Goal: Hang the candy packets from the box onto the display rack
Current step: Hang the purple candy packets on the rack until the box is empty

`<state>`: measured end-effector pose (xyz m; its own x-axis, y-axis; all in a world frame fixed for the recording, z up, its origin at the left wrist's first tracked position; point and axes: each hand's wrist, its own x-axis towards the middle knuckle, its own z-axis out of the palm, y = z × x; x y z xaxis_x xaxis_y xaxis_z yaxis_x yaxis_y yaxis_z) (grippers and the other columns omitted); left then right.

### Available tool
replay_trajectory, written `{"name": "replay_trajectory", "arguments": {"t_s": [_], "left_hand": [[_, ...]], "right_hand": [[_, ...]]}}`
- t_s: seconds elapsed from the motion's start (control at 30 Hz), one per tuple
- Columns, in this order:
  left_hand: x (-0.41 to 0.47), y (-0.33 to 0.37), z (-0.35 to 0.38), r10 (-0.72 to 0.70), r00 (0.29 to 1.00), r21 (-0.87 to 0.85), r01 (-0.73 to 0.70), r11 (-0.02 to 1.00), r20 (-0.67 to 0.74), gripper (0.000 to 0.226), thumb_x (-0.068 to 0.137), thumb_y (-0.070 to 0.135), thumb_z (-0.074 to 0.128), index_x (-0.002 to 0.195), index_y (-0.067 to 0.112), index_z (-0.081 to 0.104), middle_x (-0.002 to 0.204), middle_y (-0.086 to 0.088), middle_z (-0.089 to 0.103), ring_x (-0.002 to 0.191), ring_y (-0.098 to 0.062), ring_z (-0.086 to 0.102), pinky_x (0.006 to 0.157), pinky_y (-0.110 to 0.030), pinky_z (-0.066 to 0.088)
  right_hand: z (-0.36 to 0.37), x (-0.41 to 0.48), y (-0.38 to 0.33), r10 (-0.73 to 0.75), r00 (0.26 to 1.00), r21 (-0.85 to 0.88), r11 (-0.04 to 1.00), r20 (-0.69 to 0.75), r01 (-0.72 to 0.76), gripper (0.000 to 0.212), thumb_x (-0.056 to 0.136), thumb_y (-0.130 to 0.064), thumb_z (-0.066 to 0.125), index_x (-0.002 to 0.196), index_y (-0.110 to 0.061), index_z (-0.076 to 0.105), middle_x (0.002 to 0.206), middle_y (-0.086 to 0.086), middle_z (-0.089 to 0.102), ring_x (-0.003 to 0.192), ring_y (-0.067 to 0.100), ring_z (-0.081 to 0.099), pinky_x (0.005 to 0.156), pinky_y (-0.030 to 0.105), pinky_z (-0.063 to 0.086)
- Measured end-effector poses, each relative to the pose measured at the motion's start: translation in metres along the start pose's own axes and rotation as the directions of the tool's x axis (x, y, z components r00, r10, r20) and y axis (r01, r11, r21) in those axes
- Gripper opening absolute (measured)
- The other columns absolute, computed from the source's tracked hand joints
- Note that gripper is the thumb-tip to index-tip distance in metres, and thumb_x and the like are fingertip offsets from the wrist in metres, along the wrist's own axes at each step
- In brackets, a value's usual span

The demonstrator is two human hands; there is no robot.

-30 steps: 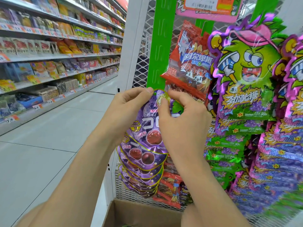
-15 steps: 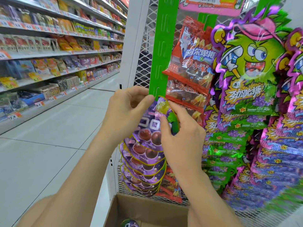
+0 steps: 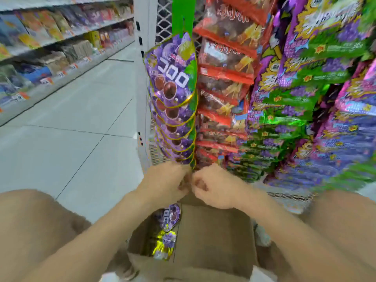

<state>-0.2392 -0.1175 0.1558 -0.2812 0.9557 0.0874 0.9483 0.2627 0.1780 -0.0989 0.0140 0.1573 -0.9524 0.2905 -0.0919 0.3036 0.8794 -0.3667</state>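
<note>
A column of several purple grape candy packets point(image 3: 173, 66) hangs on the green display strip point(image 3: 181, 13) of the rack. Both my hands are low, just under the bottom packet of that column and above the open cardboard box point(image 3: 213, 231). The fingers of my left hand point(image 3: 164, 184) are curled, its fingertips close to the lowest packet's edge. Beside it, nearly touching, my right hand point(image 3: 211, 186) is curled into a loose fist. I see nothing held in either hand. Inside the box lie more purple packets point(image 3: 168, 216), one with a yellow patch point(image 3: 164, 245).
Red candy packets point(image 3: 225, 70) hang right of the purple column, then green and purple character packets point(image 3: 305, 88). A white wire-mesh rack frame point(image 3: 142, 58) stands behind. Stocked store shelves point(image 3: 50, 47) line the left of the tiled aisle point(image 3: 61, 139).
Both hands let go of the top purple packet, which now hangs on the green strip. They have dropped down to just above the box, and my view has tilted downward.
</note>
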Motion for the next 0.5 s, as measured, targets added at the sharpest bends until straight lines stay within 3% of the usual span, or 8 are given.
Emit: {"name": "replay_trajectory", "arguments": {"t_s": [0.1, 0.2, 0.3, 0.4, 0.5], "left_hand": [[-0.002, -0.007, 0.072, -0.133, 0.882, 0.078, 0.109, 0.991, 0.453, 0.039, 0.09, 0.046, 0.063, 0.119, 0.021, 0.068, 0.122, -0.011, 0.07, 0.116, -0.035, 0.068, 0.086, -0.04, 0.054], [-0.004, -0.023, 0.141, -0.186, 0.735, 0.04, 0.212, 0.976, 0.652, 0.054, 0.077, 0.051, 0.054, 0.115, 0.016, 0.068, 0.123, -0.015, 0.068, 0.116, -0.041, 0.067, 0.094, -0.044, 0.058], [-0.01, -0.045, 0.216, -0.259, 0.662, 0.066, 0.302, 0.951, 0.703, 0.053, 0.084, 0.054, 0.062, 0.123, 0.017, 0.062, 0.127, -0.013, 0.068, 0.116, -0.039, 0.067, 0.095, -0.042, 0.058], [-0.018, -0.055, 0.275, -0.325, 0.61, 0.083, 0.39, 0.917, 0.722, 0.05, 0.095, 0.043, 0.068, 0.132, 0.01, 0.06, 0.134, -0.019, 0.065, 0.121, -0.04, 0.064, 0.097, -0.043, 0.055], [-0.025, -0.06, 0.317, -0.395, 0.553, 0.099, 0.488, 0.867, 0.734, 0.05, 0.102, 0.035, 0.063, 0.144, 0.013, 0.049, 0.151, -0.021, 0.046, 0.133, -0.044, 0.053, 0.107, -0.047, 0.048]], "right_hand": [[0.05, -0.009, 0.013, 0.112, 0.925, -0.141, 0.988, 0.363, -0.064, 0.018, 0.092, -0.028, 0.058, 0.093, -0.014, 0.07, 0.087, 0.008, 0.068, 0.089, 0.034, 0.066, 0.077, 0.043, 0.059], [0.089, -0.019, 0.029, 0.21, 0.838, -0.198, 0.972, 0.503, -0.124, 0.025, 0.095, -0.025, 0.058, 0.111, -0.011, 0.07, 0.111, 0.014, 0.065, 0.101, 0.037, 0.068, 0.077, 0.037, 0.056], [0.118, -0.018, 0.052, 0.259, 0.838, -0.207, 0.962, 0.48, -0.178, 0.027, 0.098, -0.022, 0.056, 0.118, -0.008, 0.068, 0.119, 0.017, 0.065, 0.104, 0.038, 0.067, 0.074, 0.035, 0.052], [0.146, -0.014, 0.077, 0.326, 0.817, -0.218, 0.943, 0.476, -0.25, 0.028, 0.099, -0.02, 0.056, 0.121, -0.008, 0.067, 0.123, 0.019, 0.065, 0.108, 0.038, 0.066, 0.077, 0.035, 0.051], [0.178, -0.011, 0.101, 0.376, 0.759, -0.137, 0.922, 0.532, -0.361, 0.032, 0.103, -0.024, 0.054, 0.131, -0.011, 0.061, 0.133, 0.014, 0.057, 0.11, 0.035, 0.063, 0.088, 0.038, 0.055]]}}
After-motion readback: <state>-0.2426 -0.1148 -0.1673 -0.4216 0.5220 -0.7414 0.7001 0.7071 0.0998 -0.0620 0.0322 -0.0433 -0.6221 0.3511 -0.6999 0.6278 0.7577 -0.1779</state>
